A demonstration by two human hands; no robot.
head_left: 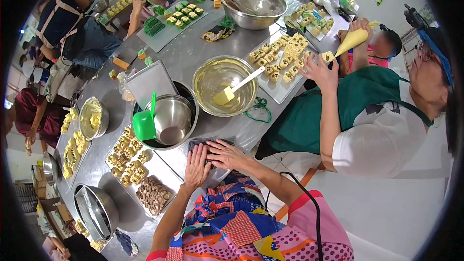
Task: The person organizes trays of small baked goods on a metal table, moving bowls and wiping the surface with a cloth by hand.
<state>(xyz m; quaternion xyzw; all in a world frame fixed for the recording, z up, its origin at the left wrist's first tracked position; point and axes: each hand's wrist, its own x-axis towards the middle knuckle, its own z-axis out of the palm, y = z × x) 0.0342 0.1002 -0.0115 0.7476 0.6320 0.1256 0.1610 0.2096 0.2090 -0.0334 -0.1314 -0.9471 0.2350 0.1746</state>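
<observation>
At the table's near edge, a dark cloth (193,145) lies under both my hands. My left hand (197,166) rests flat on its left side with the fingers stretched out. From the right, my right hand (227,156) reaches across the cloth, palm down, its fingertips close to the left hand's. Neither hand visibly grasps anything. Just beyond the cloth stands a large steel bowl (194,130) with a smaller steel bowl (174,119) inside it. A green plastic scoop (144,125) leans in there. To the left, a white tray (165,157) carries cream-topped cake squares (127,156) and a brown-frosted cake (154,195).
A mixing bowl (203,76) holds a spatula (250,79) with yellow cream. On the right, a person in a green apron (366,90) pipes from a pastry bag (353,40) onto a cake piece. A bowl with a metal pan (92,212) stands at the lower left.
</observation>
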